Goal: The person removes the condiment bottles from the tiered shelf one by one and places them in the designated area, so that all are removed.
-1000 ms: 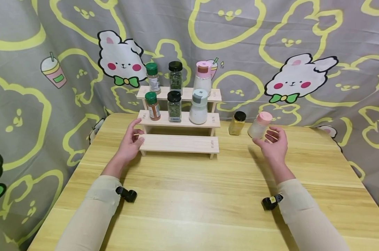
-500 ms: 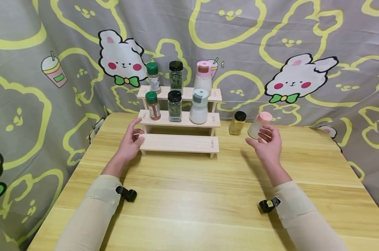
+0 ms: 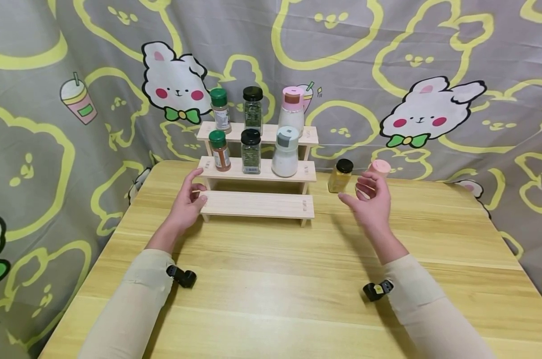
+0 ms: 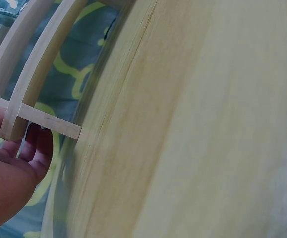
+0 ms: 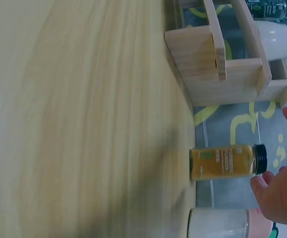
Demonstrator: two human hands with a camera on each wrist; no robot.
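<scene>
A three-step wooden spice rack (image 3: 257, 204) stands on the table. My left hand (image 3: 186, 207) holds its left end, thumb on the bottom step and fingers beside the frame; in the left wrist view the fingers (image 4: 43, 148) curl behind the wood. My right hand (image 3: 373, 207) hovers with thumb and fingers apart, holding nothing. It is just in front of a pink-capped jar (image 3: 380, 168), whose body it mostly hides in the head view. To its left stands a black-capped bottle of yellow spice (image 3: 340, 177), upright and apart from the fingers in the right wrist view.
The middle step bears a green-capped bottle (image 3: 220, 152), a black-capped herb bottle (image 3: 251, 152) and a grey-capped white jar (image 3: 285, 154). On the top step are another green-capped bottle (image 3: 220, 110), a black-capped one (image 3: 253, 109) and a pink-capped jar (image 3: 292, 112). A patterned curtain (image 3: 342, 30) hangs behind.
My right hand has moved left, from beside the pink-capped jar to in front of it and closer to the yellow spice bottle. The left hand has stayed on the rack.
</scene>
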